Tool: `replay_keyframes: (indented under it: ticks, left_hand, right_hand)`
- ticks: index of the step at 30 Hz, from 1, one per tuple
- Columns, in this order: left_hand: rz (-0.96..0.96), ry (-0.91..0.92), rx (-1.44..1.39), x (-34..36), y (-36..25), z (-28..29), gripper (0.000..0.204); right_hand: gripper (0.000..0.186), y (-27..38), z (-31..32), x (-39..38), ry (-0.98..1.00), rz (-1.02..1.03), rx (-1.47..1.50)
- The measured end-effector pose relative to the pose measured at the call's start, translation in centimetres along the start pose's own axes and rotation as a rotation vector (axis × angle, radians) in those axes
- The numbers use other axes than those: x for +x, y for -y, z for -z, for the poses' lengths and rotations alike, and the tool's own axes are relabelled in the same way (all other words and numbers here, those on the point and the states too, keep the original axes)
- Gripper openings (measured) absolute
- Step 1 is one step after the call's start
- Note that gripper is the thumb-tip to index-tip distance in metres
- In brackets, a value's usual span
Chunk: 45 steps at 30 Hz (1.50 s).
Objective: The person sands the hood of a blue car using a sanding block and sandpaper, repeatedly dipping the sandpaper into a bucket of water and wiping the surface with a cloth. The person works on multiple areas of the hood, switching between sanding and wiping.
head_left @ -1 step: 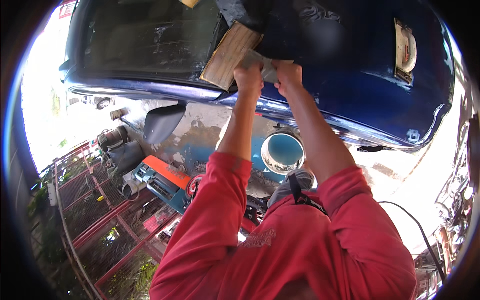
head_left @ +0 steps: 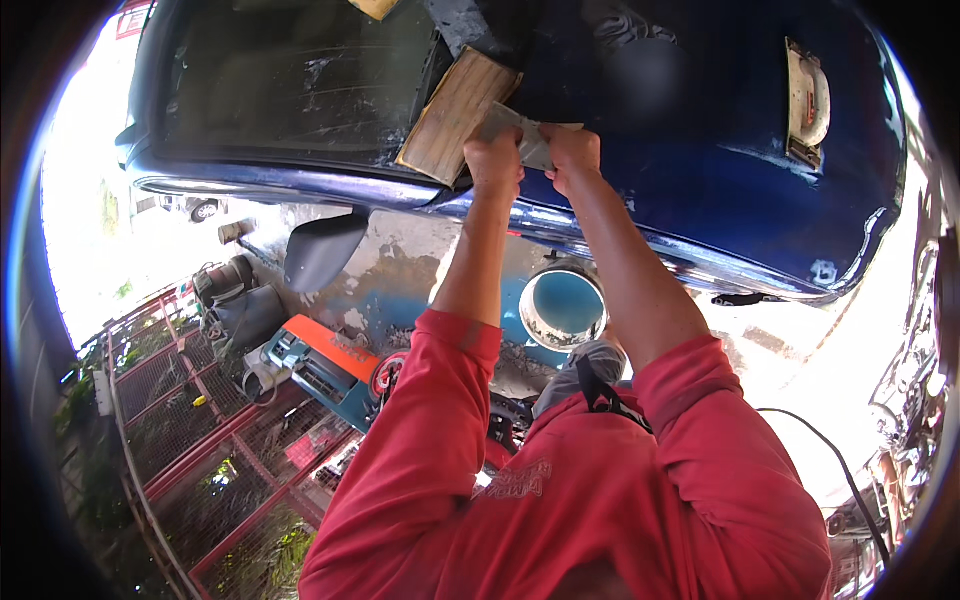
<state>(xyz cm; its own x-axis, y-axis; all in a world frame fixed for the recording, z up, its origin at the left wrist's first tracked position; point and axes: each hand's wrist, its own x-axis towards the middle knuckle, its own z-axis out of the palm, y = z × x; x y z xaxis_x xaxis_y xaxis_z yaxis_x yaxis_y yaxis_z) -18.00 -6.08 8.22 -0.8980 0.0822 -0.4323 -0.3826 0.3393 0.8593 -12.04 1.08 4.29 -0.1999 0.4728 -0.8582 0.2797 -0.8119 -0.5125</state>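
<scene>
Outlined lettering runs across the front of the red shirt (head_left: 600, 480), partly lost in the folds. The orange and teal box (head_left: 325, 352) to the lower left also carries small dark marks on its orange top, too small to read.

A round bucket (head_left: 525, 322) stands below the car, between the person's forearms in the view. Its rim is pale and smeared and its inside shows light blue; whether that is liquid or just the inner wall, I cannot tell.

The left hand (head_left: 494, 158) and right hand (head_left: 573, 155) are side by side over the blue car (head_left: 700, 200), fingers of both curled tight around thin, flat pale scrapers (head_left: 537, 150). These meet or overlap between the two fists; which, I cannot tell. The left fist is just beside a wooden board (head_left: 456, 118) that lies tilted on the car by the dark window (head_left: 290, 85).

Well to the right on the car rests a long plate with a pale handle (head_left: 822, 100). A grey side mirror (head_left: 326, 250) sticks out near the car's lower edge.
</scene>
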Motion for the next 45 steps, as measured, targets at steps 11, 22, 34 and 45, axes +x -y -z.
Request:
replay_keyframes:
  ticks: [11, 22, 34, 45]
  left_hand:
    - [0.019, 0.047, 0.114, 1.1, -1.3, -0.4, 0.022]
    - [0.017, 0.050, 0.143, 1.3, -1.0, 0.0, 0.014]
    - [0.010, 0.150, 0.192, 6.0, -5.4, -5.8, 0.019]
    - [0.003, 0.404, -0.406, 7.7, -6.2, -2.3, 0.019]
  right_hand:
    - [0.013, 1.1, -1.2, 0.9, 0.032, -0.065, 0.031]
    - [0.022, 0.9, -1.5, 1.3, 0.053, 0.068, 0.012]
    - [0.017, 7.6, -2.8, 5.5, 0.035, 0.030, 0.211]
    - [0.066, 12.9, 2.1, 6.4, 0.775, 0.198, -0.116]
